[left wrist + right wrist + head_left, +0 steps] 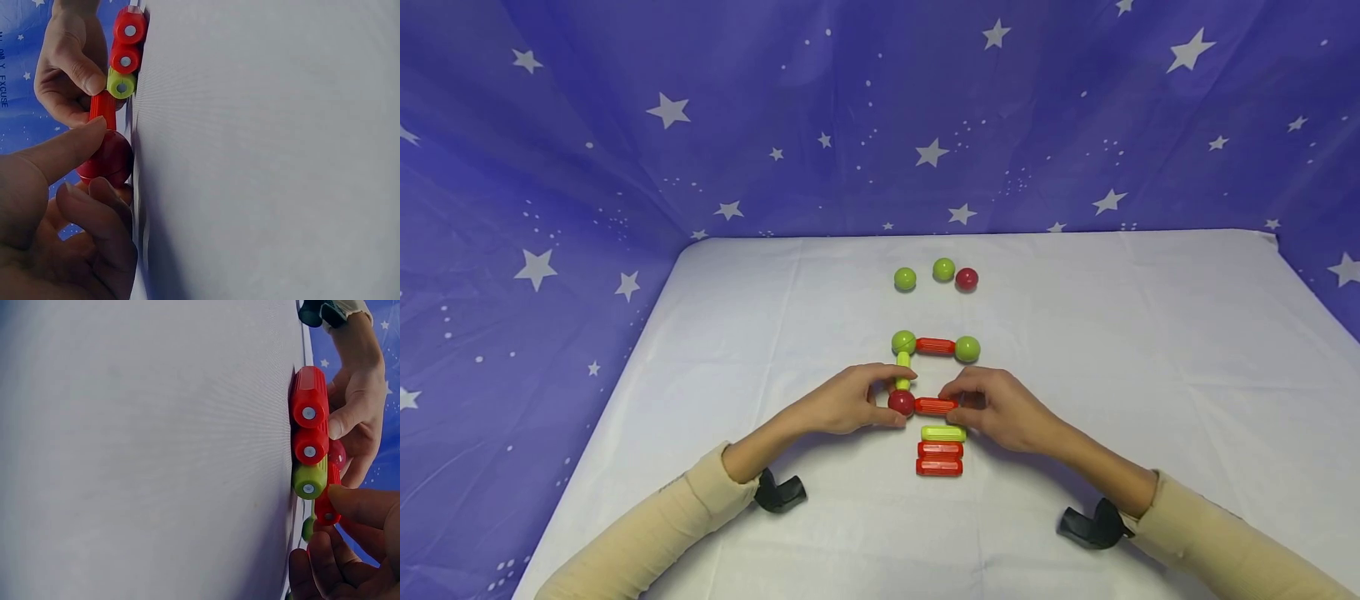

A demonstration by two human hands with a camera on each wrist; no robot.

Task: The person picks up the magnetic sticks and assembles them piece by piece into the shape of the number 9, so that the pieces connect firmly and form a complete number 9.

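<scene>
My left hand holds a red ball between its thumb and fingers. From the ball's right side runs a red ridged magnetic rod, pinched near its far end by my right hand. A yellow-green rod stretches from the red ball up to a green ball, partly covered by my left fingers. Another red rod links that green ball to a second green ball, so the pieces outline three sides of a square. In the right wrist view the held rod's end is bare.
Just below the pinched rod lie a loose yellow-green rod and two red rods, side by side. Farther back sit two loose green balls and a red ball. A white cloth covers the table, with a starry blue curtain behind.
</scene>
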